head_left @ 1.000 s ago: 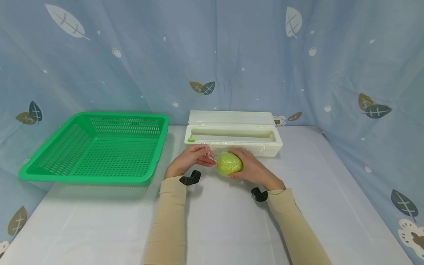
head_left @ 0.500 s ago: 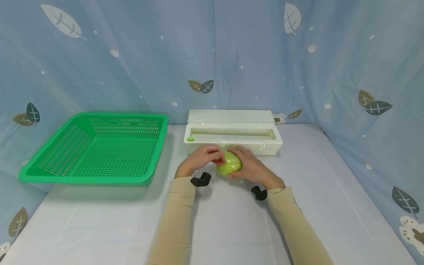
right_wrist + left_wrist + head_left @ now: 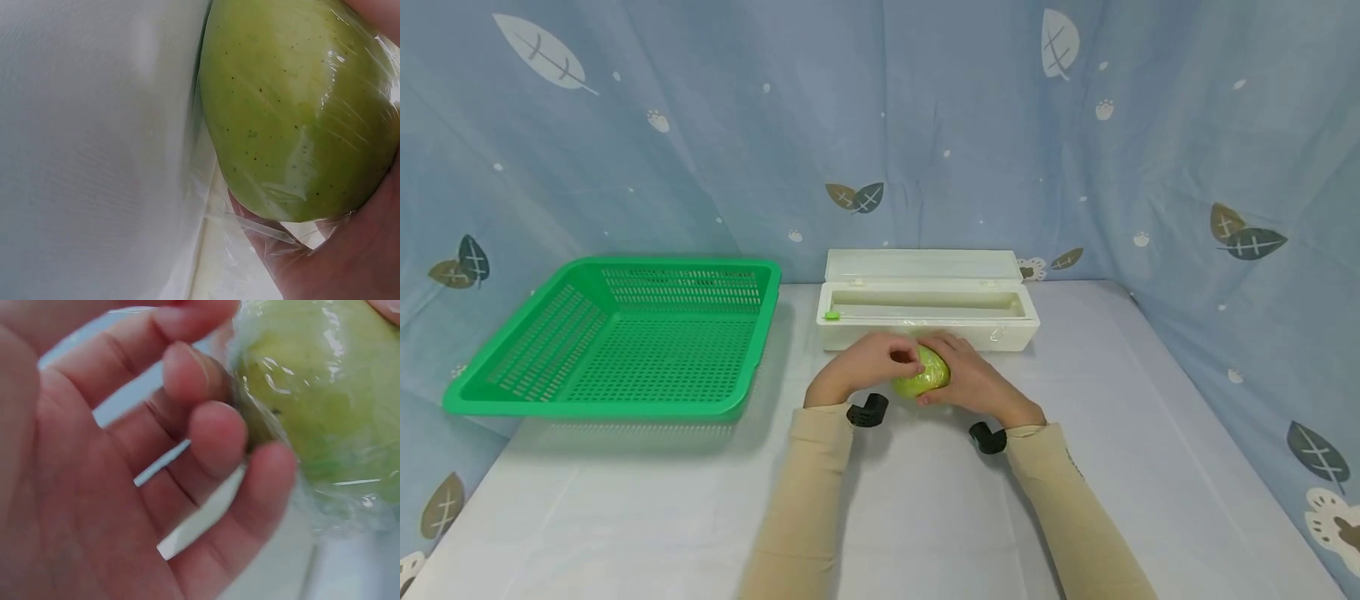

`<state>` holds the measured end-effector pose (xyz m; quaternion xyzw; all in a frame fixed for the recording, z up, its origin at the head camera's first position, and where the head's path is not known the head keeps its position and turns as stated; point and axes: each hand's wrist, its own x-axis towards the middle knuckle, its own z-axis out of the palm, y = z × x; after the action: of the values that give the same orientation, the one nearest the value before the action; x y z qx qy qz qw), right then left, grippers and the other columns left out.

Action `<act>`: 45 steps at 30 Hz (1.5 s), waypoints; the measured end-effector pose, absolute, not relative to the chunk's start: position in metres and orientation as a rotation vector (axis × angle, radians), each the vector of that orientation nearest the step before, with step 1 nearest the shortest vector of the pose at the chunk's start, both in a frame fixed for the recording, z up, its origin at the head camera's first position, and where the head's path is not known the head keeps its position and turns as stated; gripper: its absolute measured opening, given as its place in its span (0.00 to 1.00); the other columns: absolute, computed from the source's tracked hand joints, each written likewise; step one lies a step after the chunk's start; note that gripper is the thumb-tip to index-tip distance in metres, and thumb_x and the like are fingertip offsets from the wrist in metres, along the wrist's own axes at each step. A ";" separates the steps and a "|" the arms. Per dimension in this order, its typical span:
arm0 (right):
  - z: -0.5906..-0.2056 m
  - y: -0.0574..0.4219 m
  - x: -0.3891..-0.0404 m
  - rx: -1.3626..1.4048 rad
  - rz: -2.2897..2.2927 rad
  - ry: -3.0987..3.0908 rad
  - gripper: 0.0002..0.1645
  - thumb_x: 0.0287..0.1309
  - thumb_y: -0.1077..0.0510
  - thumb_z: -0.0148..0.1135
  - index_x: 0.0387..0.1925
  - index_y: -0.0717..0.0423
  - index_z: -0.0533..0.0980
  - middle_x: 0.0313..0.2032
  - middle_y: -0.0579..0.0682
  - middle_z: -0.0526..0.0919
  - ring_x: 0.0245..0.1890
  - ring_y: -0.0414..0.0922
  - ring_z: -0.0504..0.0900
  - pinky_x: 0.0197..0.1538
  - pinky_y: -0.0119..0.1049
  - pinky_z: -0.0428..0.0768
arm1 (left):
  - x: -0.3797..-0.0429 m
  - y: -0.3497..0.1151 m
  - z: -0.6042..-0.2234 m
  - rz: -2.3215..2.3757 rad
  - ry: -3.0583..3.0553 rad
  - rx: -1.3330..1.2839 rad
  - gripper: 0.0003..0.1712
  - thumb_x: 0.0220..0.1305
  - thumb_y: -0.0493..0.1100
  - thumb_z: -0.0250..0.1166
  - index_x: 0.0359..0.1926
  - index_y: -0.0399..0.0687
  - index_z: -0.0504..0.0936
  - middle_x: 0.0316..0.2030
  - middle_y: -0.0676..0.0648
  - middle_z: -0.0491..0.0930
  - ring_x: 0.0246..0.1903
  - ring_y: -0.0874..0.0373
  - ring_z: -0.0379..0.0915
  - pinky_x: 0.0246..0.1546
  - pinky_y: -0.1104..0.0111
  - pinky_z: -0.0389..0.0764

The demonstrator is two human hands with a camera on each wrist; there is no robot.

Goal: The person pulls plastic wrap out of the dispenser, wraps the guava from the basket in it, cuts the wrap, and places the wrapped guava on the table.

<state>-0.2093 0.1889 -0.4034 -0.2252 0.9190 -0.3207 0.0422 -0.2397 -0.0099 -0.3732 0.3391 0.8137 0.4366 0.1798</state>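
A round green fruit (image 3: pixel 931 377) with dark specks, wrapped in clear cling film (image 3: pixel 359 503), sits on the white table in front of the dispenser. My right hand (image 3: pixel 973 382) grips it from the right, thumb on the near side and fingers over the far side. Against the fruit's left and top is my left hand (image 3: pixel 874 364), its thumb and index finger pinching film there. The left wrist view shows the other fingertips (image 3: pixel 219 434) curled beside the wrapped fruit. Stretched film also spans the gap near my right thumb in the right wrist view.
Just behind the hands stands a long white cling film dispenser (image 3: pixel 1015 336), lid (image 3: pixel 921 264) raised, with a green slider (image 3: pixel 832 316) at its left. A green perforated basket (image 3: pixel 602 408) is at the left. A blue patterned curtain (image 3: pixel 925 108) hangs behind the table.
My left hand has moved right, from beside the fruit to over its left and top, carrying film along. The right hand keeps its grip and the fruit stays in place.
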 end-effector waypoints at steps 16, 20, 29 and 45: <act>-0.406 0.189 -0.209 -0.623 -1.031 2.793 0.48 0.34 0.42 0.73 0.60 0.36 0.61 0.58 0.39 0.60 0.54 0.43 0.59 0.51 0.43 0.65 | -0.222 0.014 -0.353 0.638 2.690 0.859 0.06 0.49 0.40 0.60 0.20 0.53 0.72 0.17 0.57 0.67 0.20 0.62 0.63 0.23 0.72 0.64; -0.407 0.189 -0.209 -0.622 -1.023 2.800 0.47 0.34 0.41 0.72 0.59 0.33 0.61 0.58 0.38 0.60 0.56 0.43 0.58 0.54 0.44 0.63 | -0.223 0.013 -0.358 0.754 2.657 0.795 0.11 0.53 0.51 0.61 0.23 0.53 0.71 0.20 0.56 0.70 0.21 0.62 0.65 0.25 0.71 0.66; -0.408 0.189 -0.209 -0.614 -1.045 2.797 0.47 0.35 0.42 0.72 0.60 0.34 0.61 0.58 0.38 0.60 0.58 0.43 0.57 0.56 0.46 0.62 | -0.226 0.022 -0.370 0.827 2.850 0.770 0.09 0.56 0.54 0.61 0.30 0.57 0.74 0.21 0.57 0.72 0.20 0.63 0.66 0.21 0.71 0.68; -0.404 0.190 -0.209 -0.642 -1.036 2.787 0.48 0.35 0.42 0.72 0.60 0.35 0.60 0.56 0.39 0.61 0.55 0.43 0.59 0.53 0.44 0.64 | -0.233 0.012 -0.366 0.893 2.610 1.057 0.08 0.54 0.52 0.64 0.22 0.59 0.82 0.27 0.64 0.74 0.30 0.68 0.68 0.34 0.73 0.69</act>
<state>-0.2094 0.1903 -0.4040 -0.2106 0.9151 -0.3403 0.0496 -0.2331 0.0118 -0.3658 0.3562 0.8796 0.3010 0.0937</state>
